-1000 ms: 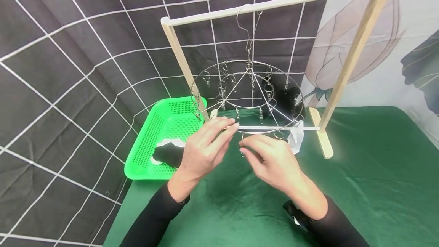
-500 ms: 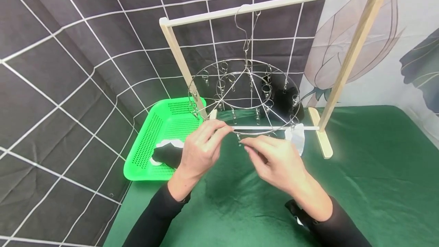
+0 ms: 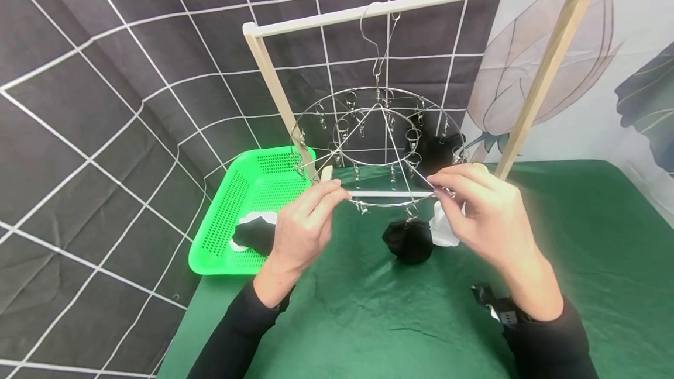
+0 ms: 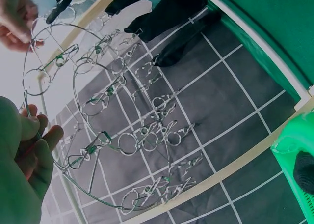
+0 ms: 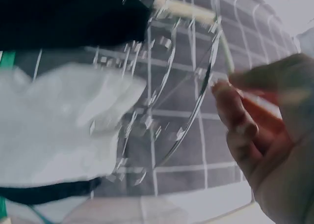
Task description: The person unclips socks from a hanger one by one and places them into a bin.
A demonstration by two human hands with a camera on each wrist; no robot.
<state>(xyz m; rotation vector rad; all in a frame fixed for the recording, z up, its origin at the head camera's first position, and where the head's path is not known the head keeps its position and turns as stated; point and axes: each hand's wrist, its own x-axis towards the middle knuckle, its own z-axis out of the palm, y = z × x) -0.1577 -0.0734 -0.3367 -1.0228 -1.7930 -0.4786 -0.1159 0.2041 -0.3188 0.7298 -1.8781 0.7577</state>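
A round metal clip hanger (image 3: 378, 165), with clips around its two wire rings, hangs from a wooden rack. My left hand (image 3: 301, 224) pinches the near left part of its outer ring between thumb and fingers. At the near right, my right hand (image 3: 487, 209) holds the same ring with thumb and forefinger. Between the hands, a black sock-like cloth (image 3: 408, 243) hangs from a front clip. Beside it hangs a white cloth (image 3: 443, 226), partly behind my right hand. More dark cloths (image 4: 171, 13) hang from clips in the left wrist view; the right wrist view is blurred.
The wooden rack (image 3: 421, 2) stands on a green-covered table (image 3: 379, 320). A green perforated basket (image 3: 210, 250) on the left holds a black cloth (image 3: 255, 235) and something white beneath it. Grid-patterned dark fabric (image 3: 105, 162) hangs behind and to the left.
My right hand has moved right along the ring, uncovering the hanging black cloth. The hanger has turned slightly. My left hand has stayed at nearly the same spot on the ring.
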